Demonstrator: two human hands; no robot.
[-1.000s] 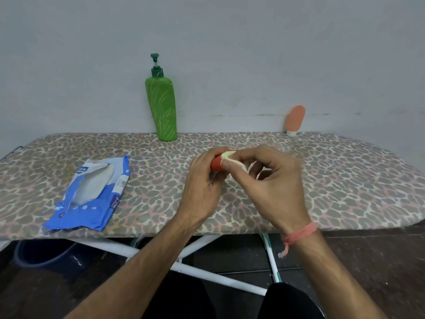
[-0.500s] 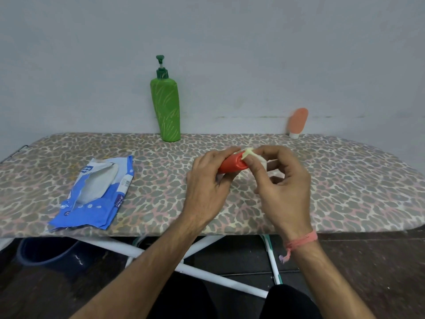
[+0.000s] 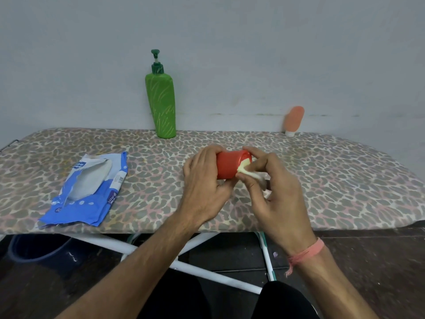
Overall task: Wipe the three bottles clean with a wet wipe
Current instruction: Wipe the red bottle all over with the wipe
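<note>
While the left hand [image 3: 202, 185] grips the red bottle [image 3: 231, 164] on its side just above the bench [image 3: 345, 180], fingers [image 3: 207, 155] curled over the far side and thumb under the near side, the right hand [image 3: 276, 192] pinches a folded wet wipe [image 3: 247, 168] between thumb and forefinger and presses it against the bottle's right-hand end. Item 1, red bottle: held at centre, near edge of the leopard-print bench, end face turned right toward the wipe; whether that end is cap or base cannot be told. Item 2, green pump bottle [image 3: 162, 104]: upright at the far edge against the wall, left of centre, well apart from both hands. Item 3, small orange bottle [image 3: 294, 119]: standing cap-down at the far right, leaning on the wall. Item 4, blue wipe packet [image 3: 87, 192]: lying flat at the near left, flap torn open. Step in hand, judged: cleaning the end of the first of three bottles. Handling notes: keep the left grip firm and low on the body so the wiped end stays exposed; turn the bottle against the wipe, not the wipe round the bottle; work round the rim, then along the sides; refold to a fresh face once soiled. Risk: a wet, smooth surface may slip in the fingers
</note>
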